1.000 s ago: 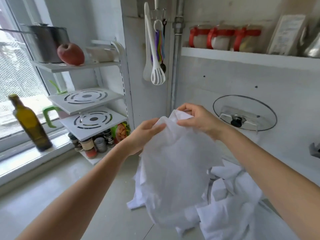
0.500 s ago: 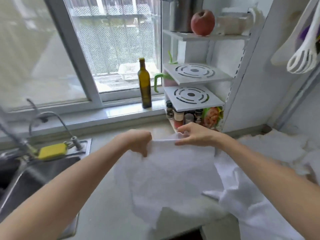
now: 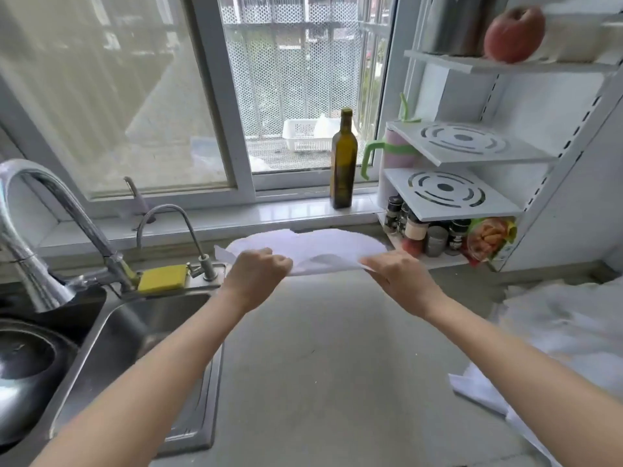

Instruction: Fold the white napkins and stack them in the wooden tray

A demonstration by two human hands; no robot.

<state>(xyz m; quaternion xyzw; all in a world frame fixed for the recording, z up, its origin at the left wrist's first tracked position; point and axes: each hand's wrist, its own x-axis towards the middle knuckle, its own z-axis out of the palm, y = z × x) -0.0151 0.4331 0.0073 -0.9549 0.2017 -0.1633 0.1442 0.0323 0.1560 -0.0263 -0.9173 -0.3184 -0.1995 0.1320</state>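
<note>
A thin white cloth napkin (image 3: 303, 246) was held spread out flat in the air above the grey stone countertop (image 3: 323, 348), its far edge billowing toward the window sill. The left hand (image 3: 258, 269) gripped the napkin's near edge with its fingers curled into a fist round the cloth, and the right hand (image 3: 399, 273) pinched the same edge between thumb and bent fingers, the 2 hands set apart with the fabric stretched between them. To the right of the napkin, on the same countertop, lay a rumpled heap of more white napkins (image 3: 559, 332), with 1 loose corner trailing toward the near edge. Behind the napkin, on the sill, stood a tall dark green glass bottle (image 3: 343, 163). To the right of the napkin rose a white metal shelf rack (image 3: 472, 183) carrying small spice jars (image 3: 421, 232) at the bottom and a red apple (image 3: 514, 33) on the top shelf beside a steel pot (image 3: 455, 23). To the left of the napkin sat a stainless steel sink (image 3: 128, 332) with a curved chrome tap (image 3: 54, 210), a thinner second tap (image 3: 175, 227), and a yellow sponge (image 3: 162, 278) on the rim.
</note>
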